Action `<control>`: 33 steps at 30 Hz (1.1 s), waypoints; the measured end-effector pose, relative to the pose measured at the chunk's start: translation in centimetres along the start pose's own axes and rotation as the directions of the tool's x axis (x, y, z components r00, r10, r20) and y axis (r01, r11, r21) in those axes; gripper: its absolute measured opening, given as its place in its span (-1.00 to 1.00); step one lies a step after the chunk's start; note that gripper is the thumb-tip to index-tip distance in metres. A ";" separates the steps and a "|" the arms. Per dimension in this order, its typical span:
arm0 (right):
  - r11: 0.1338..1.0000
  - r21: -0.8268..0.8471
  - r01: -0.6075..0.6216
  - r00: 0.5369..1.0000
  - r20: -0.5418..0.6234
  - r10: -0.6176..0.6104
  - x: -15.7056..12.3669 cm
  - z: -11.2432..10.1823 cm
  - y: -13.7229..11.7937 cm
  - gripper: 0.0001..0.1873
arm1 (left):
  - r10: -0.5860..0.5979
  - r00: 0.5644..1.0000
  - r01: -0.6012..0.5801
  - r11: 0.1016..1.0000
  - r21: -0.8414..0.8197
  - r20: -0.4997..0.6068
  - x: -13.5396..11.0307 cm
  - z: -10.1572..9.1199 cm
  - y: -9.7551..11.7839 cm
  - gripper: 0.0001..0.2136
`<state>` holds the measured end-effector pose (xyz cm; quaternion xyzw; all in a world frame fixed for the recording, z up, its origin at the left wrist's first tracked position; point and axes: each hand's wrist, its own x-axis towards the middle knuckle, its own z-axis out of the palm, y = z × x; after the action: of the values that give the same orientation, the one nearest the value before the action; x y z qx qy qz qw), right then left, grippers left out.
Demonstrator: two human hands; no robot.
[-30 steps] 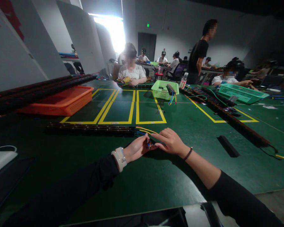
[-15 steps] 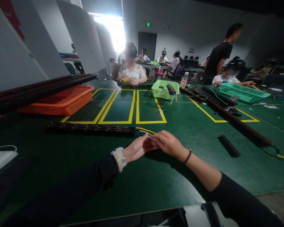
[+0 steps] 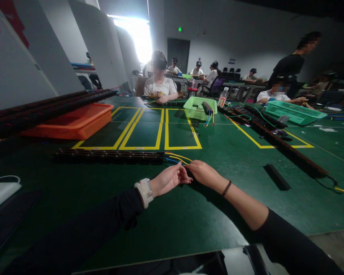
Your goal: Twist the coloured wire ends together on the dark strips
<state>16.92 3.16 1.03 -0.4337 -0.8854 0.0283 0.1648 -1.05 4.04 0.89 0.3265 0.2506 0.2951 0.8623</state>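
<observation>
A long black cable-chain-like strip (image 3: 109,156) lies crosswise on the green table in front of me. Yellow and blue wires (image 3: 176,156) come out of its right end and run toward my hands. My right hand (image 3: 205,173), with a beaded bracelet at the wrist, has its fingers closed in a pinch at the wire ends; the fingertips are partly hidden. My left hand (image 3: 172,178), below the wires, has its thumb raised and its fingers loosely curved and apart. No object shows between them. The left thumb is close to the wires.
An orange basket (image 3: 97,124) stands at left beside stacked black strips (image 3: 60,109). Two green baskets (image 3: 193,112) (image 3: 296,114) are farther back. A long strip (image 3: 292,151) and a short black bar (image 3: 276,177) lie at right. Another person (image 3: 160,86) sits across the table.
My right hand has shifted slightly and the wires show more of their length. My left fingers have parted from the right hand. A standing person has moved right in the background.
</observation>
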 end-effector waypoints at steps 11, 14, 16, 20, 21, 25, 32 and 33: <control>0.956 0.215 -0.199 0.915 -0.307 0.260 0.8 0.9 1.8 -0.67 | 0.027 1.000 -0.028 0.998 0.050 0.013 0.2 -0.2 -0.4 -0.68; 0.901 0.329 -0.283 0.911 -0.201 0.359 1.5 1.4 2.2 -0.63 | 0.031 0.999 -0.031 0.998 0.060 0.010 0.3 -0.1 -0.4 -0.69; 0.860 0.399 -0.318 0.913 -0.116 0.391 2.0 1.6 2.3 -0.61 | 0.027 1.000 -0.027 0.998 0.056 0.013 0.3 -0.2 -0.4 -0.70; 0.821 0.454 -0.345 0.925 0.013 0.381 2.8 1.8 2.4 -0.65 | 0.029 0.999 -0.030 0.998 0.057 0.015 0.2 -0.1 -0.3 -0.71; 0.817 0.460 -0.348 0.926 0.033 0.376 2.9 1.9 2.4 -0.68 | 0.030 0.999 -0.031 0.998 0.060 0.012 0.2 0.0 -0.3 -0.71; 0.789 0.496 -0.362 0.924 0.079 0.375 3.1 2.1 2.2 -0.81 | 0.027 1.000 -0.026 0.997 0.066 -0.003 0.0 0.2 -0.1 -0.72; 0.853 0.400 -0.336 0.936 0.038 0.351 2.8 1.4 0.7 -0.94 | 0.009 1.000 -0.009 0.999 0.044 -0.002 0.0 0.1 -0.1 -0.70; 0.866 0.376 -0.331 0.938 0.035 0.344 2.8 1.3 0.5 -0.95 | 0.012 1.000 -0.012 0.999 0.047 0.000 0.1 0.1 -0.2 -0.69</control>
<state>15.28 5.75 0.48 -0.5425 -0.7711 0.2185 0.2520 -0.84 3.92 0.83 0.3482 0.2555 0.2946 0.8525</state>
